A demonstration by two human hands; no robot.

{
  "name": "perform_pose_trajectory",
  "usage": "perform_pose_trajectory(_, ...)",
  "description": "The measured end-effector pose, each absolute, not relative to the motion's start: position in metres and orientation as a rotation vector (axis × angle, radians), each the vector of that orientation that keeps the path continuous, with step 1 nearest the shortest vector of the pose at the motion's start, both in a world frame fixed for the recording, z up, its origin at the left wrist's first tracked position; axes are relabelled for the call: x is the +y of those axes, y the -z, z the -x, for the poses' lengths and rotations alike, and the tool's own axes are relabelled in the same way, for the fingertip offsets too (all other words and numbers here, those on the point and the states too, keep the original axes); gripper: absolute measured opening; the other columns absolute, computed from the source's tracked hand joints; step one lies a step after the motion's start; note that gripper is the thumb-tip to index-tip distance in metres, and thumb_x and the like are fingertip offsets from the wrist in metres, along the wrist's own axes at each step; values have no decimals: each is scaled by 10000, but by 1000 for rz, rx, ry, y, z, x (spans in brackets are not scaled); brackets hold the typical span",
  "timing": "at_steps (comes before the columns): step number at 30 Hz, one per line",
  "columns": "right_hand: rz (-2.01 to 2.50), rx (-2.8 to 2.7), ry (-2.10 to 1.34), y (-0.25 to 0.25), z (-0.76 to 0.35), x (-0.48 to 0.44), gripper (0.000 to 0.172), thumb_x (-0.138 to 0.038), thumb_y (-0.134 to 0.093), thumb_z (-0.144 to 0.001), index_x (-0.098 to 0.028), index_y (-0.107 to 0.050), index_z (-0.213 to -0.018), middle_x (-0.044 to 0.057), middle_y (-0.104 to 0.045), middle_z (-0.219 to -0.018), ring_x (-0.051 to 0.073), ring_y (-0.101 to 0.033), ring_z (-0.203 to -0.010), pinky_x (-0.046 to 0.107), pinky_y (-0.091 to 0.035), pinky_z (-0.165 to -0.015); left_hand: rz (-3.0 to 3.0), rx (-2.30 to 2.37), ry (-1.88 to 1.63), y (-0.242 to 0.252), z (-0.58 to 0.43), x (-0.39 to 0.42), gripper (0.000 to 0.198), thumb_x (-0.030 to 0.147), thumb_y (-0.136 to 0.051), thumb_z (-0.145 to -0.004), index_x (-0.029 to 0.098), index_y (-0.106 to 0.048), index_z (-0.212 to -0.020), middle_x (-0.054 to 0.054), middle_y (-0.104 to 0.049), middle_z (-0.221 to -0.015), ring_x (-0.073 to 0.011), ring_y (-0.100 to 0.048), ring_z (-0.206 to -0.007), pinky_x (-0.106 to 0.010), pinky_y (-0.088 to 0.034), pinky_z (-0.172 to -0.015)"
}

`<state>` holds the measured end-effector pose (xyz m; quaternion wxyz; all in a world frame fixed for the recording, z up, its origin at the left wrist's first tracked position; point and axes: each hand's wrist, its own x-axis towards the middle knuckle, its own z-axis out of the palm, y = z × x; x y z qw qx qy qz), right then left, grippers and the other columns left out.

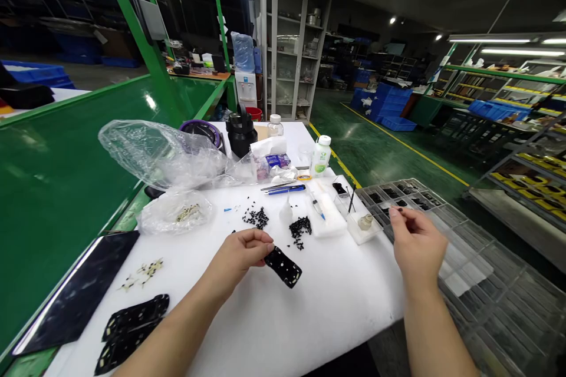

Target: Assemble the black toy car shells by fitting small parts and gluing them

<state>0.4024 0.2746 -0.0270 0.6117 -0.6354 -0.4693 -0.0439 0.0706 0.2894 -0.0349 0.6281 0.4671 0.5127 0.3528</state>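
Note:
A flat black perforated plate (pixel 284 267) is pinched at one end by my left hand (pixel 248 249), held just above the white table. My right hand (pixel 418 241) is closed, thumb against fingers, over the near edge of a clear compartment tray (pixel 471 230). Whatever it pinches is too small to make out. Beyond the plate lie two piles of tiny black parts (pixel 300 227). Two more black plates (pixel 132 327) lie side by side at the front left, with a scatter of pale small parts (pixel 148 271) behind them.
A clear plastic bag (pixel 163 153), a black jug (pixel 241 132), a tissue pack (pixel 270 160) and a white-green bottle (pixel 321 156) stand at the back. A blue cutter (pixel 285 189) and a foam block (pixel 326 215) lie mid-table. A dark panel (pixel 79 288) borders the left.

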Motion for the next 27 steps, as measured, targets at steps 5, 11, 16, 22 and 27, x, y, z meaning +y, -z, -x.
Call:
perform_pose_trajectory(5,1661,-1277,69,27,-376,267,326,-368,-678,-792,-162,-713,-1043,29,-588,-752,151,-517,-595,327,-466,-631,-1058,1175,-857,34,-70,289,298,380,-779,-671,161,-634,-811,-47,-654,-748,-170,-577,-715,-310,-452,-710)
perform_pose_trajectory(11,1267,-1578,-791,38,-282,229,455,-371,-688,-798,-174,-619,-1202,68,-645,-932,152,-607,-658,290,-539,-601,-1073,1134,-908,33,-73,285,307,387,-780,-677,156,-636,-817,-41,-647,-706,-164,-580,-691,-300,-447,-686)
perform_pose_trajectory(16,1200,-1614,-887,57,-255,223,484,-226,-738,-727,-161,-624,-1193,66,-683,-926,163,-633,-674,308,-565,-654,-1110,1162,-915,29,-78,285,279,367,-773,-671,147,-634,-774,-31,-649,-681,-139,-565,-652,-267,-440,-645)
perform_pose_trajectory(22,1207,-1567,-923,61,-260,225,421,-228,-717,-752,-166,-656,-1164,73,-682,-944,177,-619,-708,315,-558,-648,-1211,1219,-909,28,-82,283,219,340,-724,-704,147,-653,-781,-24,-656,-694,-133,-567,-644,-250,-433,-621)
perform_pose_trajectory(27,1193,-1561,-942,61,-260,226,432,-216,-711,-757,-164,-664,-1184,72,-673,-945,163,-598,-705,303,-544,-645,-1235,1227,-914,28,-81,283,201,329,-714,-707,153,-649,-780,-27,-669,-704,-148,-591,-660,-253,-436,-626)
